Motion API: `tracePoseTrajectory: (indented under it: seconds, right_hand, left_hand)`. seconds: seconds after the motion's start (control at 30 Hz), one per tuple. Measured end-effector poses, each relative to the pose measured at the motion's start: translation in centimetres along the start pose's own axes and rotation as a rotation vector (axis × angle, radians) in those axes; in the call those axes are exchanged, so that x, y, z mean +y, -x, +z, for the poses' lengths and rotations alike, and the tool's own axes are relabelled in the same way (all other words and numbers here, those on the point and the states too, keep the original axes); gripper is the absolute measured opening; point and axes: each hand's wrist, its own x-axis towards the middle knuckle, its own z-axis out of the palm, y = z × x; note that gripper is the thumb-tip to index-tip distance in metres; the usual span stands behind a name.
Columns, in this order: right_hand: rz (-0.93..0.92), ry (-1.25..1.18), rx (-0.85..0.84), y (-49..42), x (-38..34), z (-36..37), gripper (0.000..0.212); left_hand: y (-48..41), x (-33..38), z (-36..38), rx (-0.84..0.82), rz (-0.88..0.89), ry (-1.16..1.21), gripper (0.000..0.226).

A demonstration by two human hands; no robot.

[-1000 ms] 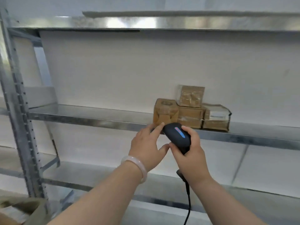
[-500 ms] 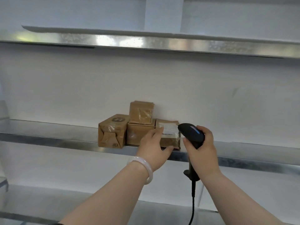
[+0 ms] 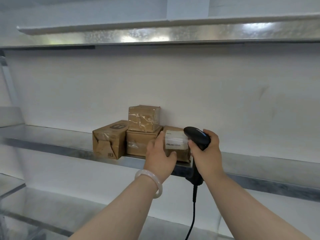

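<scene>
Four small cardboard boxes stand on the middle metal shelf (image 3: 52, 144). The rightmost is a labelled box (image 3: 175, 141) with a white sticker on its front. My left hand (image 3: 158, 158), with a pale bracelet at the wrist, holds this box by its left edge, fingers up its side and thumb on its lower front. My right hand (image 3: 207, 153) grips a black barcode scanner (image 3: 196, 137) by the handle. The scanner's head sits just in front of the box's upper right corner. Its black cable (image 3: 193, 213) hangs straight down.
A taped box (image 3: 109, 141) stands at the left, a plain box (image 3: 138, 144) in the middle, and a smaller taped box (image 3: 142, 118) sits on top of it. An upper shelf (image 3: 155, 33) runs overhead, a lower shelf (image 3: 52, 213) below. A white wall backs the rack.
The view has drawn closer to the boxes. My left hand has moved from beside the scanner onto the labelled box, and the scanner has come up level with that box's label.
</scene>
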Motion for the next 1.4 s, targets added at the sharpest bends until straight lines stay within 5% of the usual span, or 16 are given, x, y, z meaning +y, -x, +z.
tracePoseTrajectory:
  seconds: [0.4,0.77,1.07,1.4]
  right_hand:
    - [0.001,-0.056,0.061,-1.7,-0.1,-2.9,0.054]
    - [-0.109,-0.155,0.080,3.1,-1.7,-3.4,0.051]
    - [-0.237,-0.299,0.068,11.4,-5.7,-0.6,0.054]
    - [-0.228,-0.340,-0.184,21.2,-10.4,10.8,0.057]
  left_hand:
    - [-1.5,1.2,1.5,0.003,-0.141,0.050,0.072]
    - [1.8,2.4,0.9,0.140,-0.080,0.442,0.023]
    - [7.5,1.1,-7.0,0.068,-0.045,0.657,0.030]
    - [14.9,-5.7,-21.7,0.192,-0.190,0.726,0.045]
